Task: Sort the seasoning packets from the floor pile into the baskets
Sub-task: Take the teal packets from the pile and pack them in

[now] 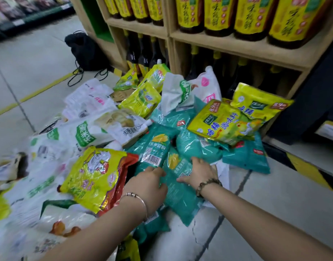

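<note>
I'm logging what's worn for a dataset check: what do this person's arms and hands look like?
No sleeves or gloves show. The left hand wears a thin silver bangle with small beads at the wrist. The right hand wears a bracelet of dark round beads.

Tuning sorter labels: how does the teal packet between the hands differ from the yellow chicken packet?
The teal packet shows corn art; the yellow chicken packet a chicken drawing. The left hand grips the teal packet, the right hand rests on it; neither holds the yellow chicken packet. Both are glossy bags.
</note>
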